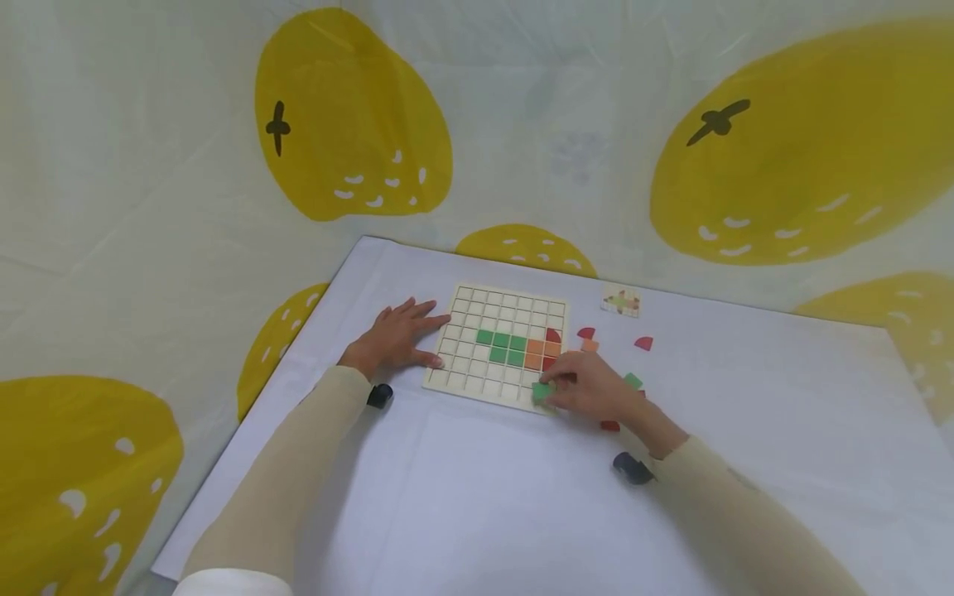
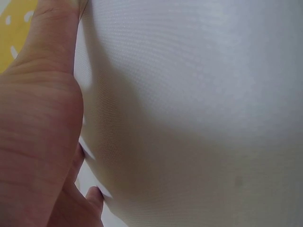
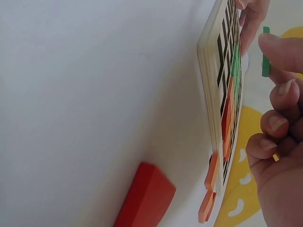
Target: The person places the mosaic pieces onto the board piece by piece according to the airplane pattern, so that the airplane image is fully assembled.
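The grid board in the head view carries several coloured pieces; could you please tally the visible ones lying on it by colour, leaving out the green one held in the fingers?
Green squares: 5
Orange squares: 3
Red pieces: 2, one partly covered by the right hand
Total visible on the grid board: 10

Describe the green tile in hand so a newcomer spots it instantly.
On the white tabletop, find the pale grid board. At its near right corner, the right hand pinches a green square tile. Fingers hold this one, whereas the five green tiles mid-board lie flat on the grid.
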A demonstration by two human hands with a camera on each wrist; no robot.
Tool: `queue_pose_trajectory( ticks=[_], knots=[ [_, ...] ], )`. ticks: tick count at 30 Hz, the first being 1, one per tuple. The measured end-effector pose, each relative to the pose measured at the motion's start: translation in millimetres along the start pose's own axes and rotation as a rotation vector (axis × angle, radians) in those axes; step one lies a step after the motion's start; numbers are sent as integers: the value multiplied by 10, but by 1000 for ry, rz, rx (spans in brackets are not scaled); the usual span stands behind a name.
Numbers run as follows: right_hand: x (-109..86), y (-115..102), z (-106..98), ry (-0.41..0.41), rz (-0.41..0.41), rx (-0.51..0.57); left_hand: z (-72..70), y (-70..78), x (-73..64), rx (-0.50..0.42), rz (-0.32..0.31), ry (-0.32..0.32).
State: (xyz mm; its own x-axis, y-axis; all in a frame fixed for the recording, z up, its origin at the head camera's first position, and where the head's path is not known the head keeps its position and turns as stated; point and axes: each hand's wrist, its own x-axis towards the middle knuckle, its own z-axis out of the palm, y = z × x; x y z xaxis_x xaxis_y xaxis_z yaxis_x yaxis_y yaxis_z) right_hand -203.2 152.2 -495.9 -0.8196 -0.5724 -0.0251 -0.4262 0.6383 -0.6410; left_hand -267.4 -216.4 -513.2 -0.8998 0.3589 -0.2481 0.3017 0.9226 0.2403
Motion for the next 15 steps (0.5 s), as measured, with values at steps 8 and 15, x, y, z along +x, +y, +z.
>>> queue_pose_trajectory(
  ticks=[8,15],
  knots=[
    [108,-102,42,9,34,49,10,8,-10,7,9,-1],
    [203,-161,79,19,58,47,-5,16,-2,4,12,4]
  ],
)
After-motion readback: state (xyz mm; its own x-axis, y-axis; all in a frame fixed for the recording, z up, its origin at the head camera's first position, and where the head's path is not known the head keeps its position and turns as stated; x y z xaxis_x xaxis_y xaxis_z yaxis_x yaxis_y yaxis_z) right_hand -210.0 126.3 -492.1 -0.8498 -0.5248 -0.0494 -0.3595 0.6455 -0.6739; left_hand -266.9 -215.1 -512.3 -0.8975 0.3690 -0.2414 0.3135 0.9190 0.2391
